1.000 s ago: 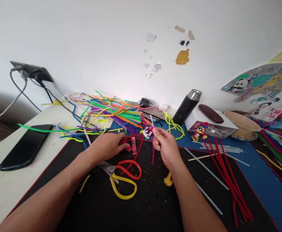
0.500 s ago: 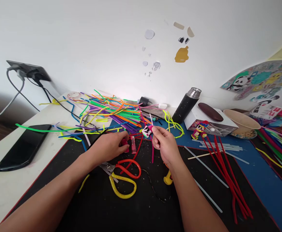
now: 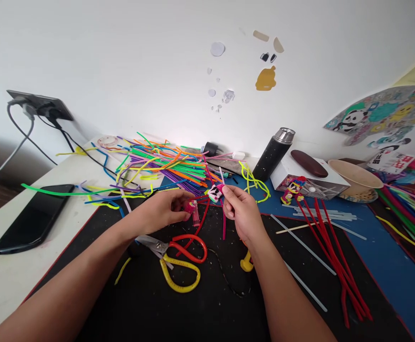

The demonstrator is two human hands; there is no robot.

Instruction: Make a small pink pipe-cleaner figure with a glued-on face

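My left hand (image 3: 165,209) is closed in a pinch on a small pink piece (image 3: 190,206), lifted just above the black mat (image 3: 200,304). My right hand (image 3: 241,211) pinches a small pink, white and black pipe-cleaner figure (image 3: 216,193) with a pink stem hanging down from it. The two hands are close together over the mat's far edge. A pink lighter (image 3: 195,214) lies between them. Scissors with red and yellow handles (image 3: 179,259) lie just below my left hand.
A heap of coloured pipe cleaners (image 3: 161,166) lies behind the hands. A black phone (image 3: 33,218) rests at the left, with a black flask (image 3: 273,154), white box (image 3: 309,178) and paper bowl (image 3: 355,180) at the right. Red pipe cleaners (image 3: 332,256) and glue sticks (image 3: 302,244) lie on the mat.
My left hand has picked the small pink piece up off the mat and raised it toward my right hand. My right hand has barely moved.
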